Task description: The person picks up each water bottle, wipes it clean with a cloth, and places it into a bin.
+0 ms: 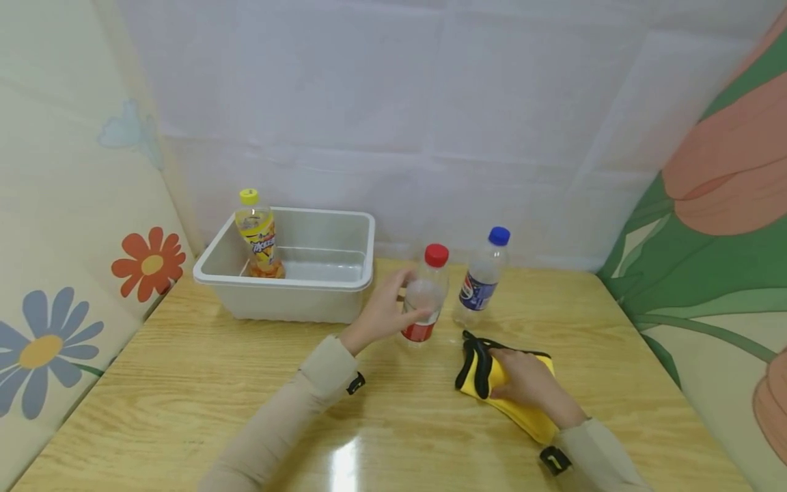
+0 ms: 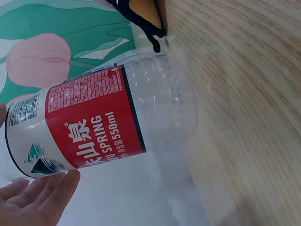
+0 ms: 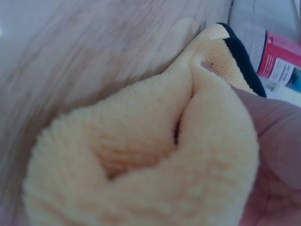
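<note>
My left hand (image 1: 384,306) holds a clear plastic water bottle (image 1: 419,332) with a red cap, thumb on the near side and fingers along the other. Its red and white label (image 2: 94,117) reads "SPRING" and "550ml" in the left wrist view; the bottle stands nearly upright, base close to the table. To the right, my right hand (image 1: 533,384) grips a folded yellow cloth (image 1: 530,421) with black edging, lying on the table. The right wrist view shows the soft cloth (image 3: 141,155) bunched beside the thumb; the other fingers are mostly hidden.
Behind the cloth stands a blue-capped Pepsi bottle (image 1: 479,290). A light grey plastic bin (image 1: 289,301) sits back left, with a yellow-capped bottle (image 1: 261,239) leaning inside. White sheeting (image 1: 393,102) rises behind the wooden table (image 1: 203,396); floral cloth hangs at both sides.
</note>
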A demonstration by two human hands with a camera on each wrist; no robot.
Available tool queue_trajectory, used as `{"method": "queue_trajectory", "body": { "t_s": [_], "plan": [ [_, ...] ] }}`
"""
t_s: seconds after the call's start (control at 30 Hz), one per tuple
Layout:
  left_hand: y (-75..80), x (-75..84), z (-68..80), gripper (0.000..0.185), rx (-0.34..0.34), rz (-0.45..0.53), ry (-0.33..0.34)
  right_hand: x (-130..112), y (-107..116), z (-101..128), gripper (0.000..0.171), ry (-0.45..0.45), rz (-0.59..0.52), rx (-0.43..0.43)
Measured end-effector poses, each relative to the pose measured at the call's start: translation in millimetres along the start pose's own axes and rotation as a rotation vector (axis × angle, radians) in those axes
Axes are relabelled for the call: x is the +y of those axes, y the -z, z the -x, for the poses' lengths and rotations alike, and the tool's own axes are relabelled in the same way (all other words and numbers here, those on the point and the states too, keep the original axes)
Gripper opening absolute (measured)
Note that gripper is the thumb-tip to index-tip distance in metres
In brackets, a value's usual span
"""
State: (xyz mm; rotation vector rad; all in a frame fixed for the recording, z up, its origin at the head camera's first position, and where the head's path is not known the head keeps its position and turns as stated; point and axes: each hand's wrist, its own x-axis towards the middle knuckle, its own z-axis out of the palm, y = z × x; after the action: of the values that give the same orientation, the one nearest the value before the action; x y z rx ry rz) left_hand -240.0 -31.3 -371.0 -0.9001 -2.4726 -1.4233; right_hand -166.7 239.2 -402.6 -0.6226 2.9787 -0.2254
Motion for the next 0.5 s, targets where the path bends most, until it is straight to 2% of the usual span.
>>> {"method": "queue_trajectory", "body": {
  "t_s": [0.33,0.5],
  "plan": [
    [8.1,7.6,19.9,0.065,-0.065,0.013,-0.040,4.0,-2.2,-0.3,0.063,-0.022,-0.022,0.031],
    [12.2,9.4,30.8,0.065,-0.107,0.032,-0.027,5.8,-2.3,-0.2,0.058,-0.033,-0.048,0.068]
  ]
}}
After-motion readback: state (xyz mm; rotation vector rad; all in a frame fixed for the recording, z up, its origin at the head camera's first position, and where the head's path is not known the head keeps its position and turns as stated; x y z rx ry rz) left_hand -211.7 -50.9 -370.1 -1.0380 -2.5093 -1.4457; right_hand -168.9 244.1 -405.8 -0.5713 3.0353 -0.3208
